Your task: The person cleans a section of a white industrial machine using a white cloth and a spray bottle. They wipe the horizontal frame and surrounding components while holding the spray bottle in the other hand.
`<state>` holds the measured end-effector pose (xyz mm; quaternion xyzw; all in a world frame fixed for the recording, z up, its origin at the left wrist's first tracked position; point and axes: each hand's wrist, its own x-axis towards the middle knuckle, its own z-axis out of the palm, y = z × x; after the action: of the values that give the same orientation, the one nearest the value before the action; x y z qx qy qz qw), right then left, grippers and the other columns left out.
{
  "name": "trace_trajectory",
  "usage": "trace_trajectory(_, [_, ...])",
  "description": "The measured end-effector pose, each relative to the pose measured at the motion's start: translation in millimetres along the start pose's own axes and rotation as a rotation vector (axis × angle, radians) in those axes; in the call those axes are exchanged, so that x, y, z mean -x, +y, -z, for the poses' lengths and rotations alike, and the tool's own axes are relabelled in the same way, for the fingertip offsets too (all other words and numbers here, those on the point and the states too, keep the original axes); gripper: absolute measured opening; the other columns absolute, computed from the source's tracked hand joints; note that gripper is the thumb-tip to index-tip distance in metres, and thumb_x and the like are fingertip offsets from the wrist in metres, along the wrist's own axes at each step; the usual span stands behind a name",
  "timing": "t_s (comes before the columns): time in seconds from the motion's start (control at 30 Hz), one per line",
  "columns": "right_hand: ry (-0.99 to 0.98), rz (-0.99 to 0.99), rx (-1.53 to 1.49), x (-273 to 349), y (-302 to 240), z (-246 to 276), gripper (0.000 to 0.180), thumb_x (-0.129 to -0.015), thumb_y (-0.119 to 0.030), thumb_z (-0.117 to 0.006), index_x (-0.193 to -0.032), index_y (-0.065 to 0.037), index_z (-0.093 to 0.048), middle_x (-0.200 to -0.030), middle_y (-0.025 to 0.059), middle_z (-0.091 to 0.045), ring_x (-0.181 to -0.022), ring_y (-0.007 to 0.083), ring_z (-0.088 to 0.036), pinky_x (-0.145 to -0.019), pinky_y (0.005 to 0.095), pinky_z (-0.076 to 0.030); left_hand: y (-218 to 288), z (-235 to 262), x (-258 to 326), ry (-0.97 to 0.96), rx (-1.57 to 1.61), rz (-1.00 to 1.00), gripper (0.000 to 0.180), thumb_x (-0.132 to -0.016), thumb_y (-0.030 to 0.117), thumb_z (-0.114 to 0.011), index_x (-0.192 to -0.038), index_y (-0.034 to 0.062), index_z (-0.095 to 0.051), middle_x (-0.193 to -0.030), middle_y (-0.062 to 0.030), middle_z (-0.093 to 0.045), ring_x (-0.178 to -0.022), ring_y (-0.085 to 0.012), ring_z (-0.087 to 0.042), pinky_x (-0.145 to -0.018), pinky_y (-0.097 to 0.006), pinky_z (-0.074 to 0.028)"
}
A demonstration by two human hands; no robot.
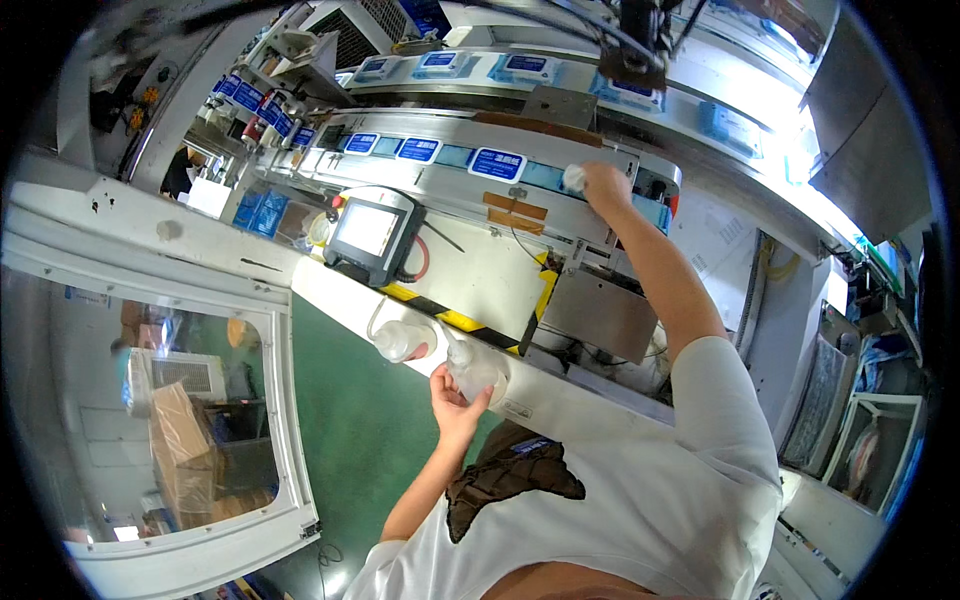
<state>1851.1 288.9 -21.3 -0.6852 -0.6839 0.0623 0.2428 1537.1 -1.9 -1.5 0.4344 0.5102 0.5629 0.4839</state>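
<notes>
- A person in a white shirt leans over a white machine housing (560, 395), both bare arms out across it.
- The left hand (455, 400) rests at the near edge of the housing, its fingers curled around the base of a clear plastic squeeze bottle (472, 372) with a narrow spout; the bottle stands on that edge, just above the palm.
- A second clear plastic squeeze bottle with a bent tube spout (395, 342) stands just to the left on the same edge, apart from the hand.
- The right hand (600, 182) reaches far up to the machine's curved upper rail, closed on a small white wad of cloth (574, 178) pressed against a strip of blue panels (545, 175) there.
- Blue-and-white labels (497, 163) run in a row along that rail; more sit on a higher rail behind.
- A grey handheld control pendant with a bright screen (370, 233) rests on the housing, left of the right forearm, with a red cable looping beside it.
- Yellow-and-black hazard tape (455, 318) runs along the housing between the pendant and the bottles.
- A grey metal box (598, 313) sits beneath the outstretched right arm.
- At lower left, a white-framed window panel (180, 420) shows cardboard boxes behind its glass.
- Green flooring (360, 430) lies between the panel and the person.
</notes>
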Motion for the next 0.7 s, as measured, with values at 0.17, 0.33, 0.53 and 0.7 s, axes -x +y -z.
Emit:
trace_trajectory(0.17, [-0.053,0.019,0.009,19,27,8,0.023,-0.076,-0.011,-0.059,-0.098,-0.009,-0.064,-0.101,0.0148,-0.062,-0.094,0.0353,-0.059,-0.077,0.0422,-0.05,5,-17,-17,-0.148,-0.09,0.049,0.061,-0.069,-0.008,-0.07,-0.121,0.0016,-0.04,-0.114,-0.0114,-0.054,-0.11,-0.0194,-0.051,-0.094,-0.031,-0.042])
trace_trajectory(0.33, [0.019,-0.132,-0.205,16,47,28,0.022,-0.074,-0.014,-0.06,-0.095,-0.008,-0.065,-0.102,0.0183,-0.061,-0.096,0.0377,-0.058,-0.077,0.0428,-0.048,10,-74,-75,-0.174,-0.635,-0.284,0.055,-0.068,0.008,-0.075,-0.116,-0.0014,-0.049,-0.104,-0.0158,-0.056,-0.099,-0.0283,-0.056,-0.086,-0.036,-0.045])
trace_trajectory(0.53, [0.248,-0.078,-0.282,25,57,16,0.021,-0.072,-0.011,-0.062,-0.092,-0.004,-0.063,-0.094,0.0176,-0.06,-0.09,0.0377,-0.058,-0.078,0.0444,-0.047,32,-141,-178,-0.199,-0.908,-0.426,0.048,-0.064,0.016,-0.074,-0.106,0.0022,-0.055,-0.105,-0.0187,-0.055,-0.095,-0.0356,-0.055,-0.083,-0.04,-0.046])
trace_trajectory(0.7, [0.162,-0.053,-0.254,29,60,34,0.021,-0.073,-0.012,-0.062,-0.093,-0.004,-0.063,-0.093,0.0165,-0.061,-0.09,0.0366,-0.058,-0.079,0.044,-0.047,54,-159,-209,-0.316,-1.253,-0.48,0.046,-0.064,0.015,-0.071,-0.106,0.0059,-0.056,-0.106,-0.017,-0.057,-0.095,-0.0366,-0.055,-0.083,-0.043,-0.046])
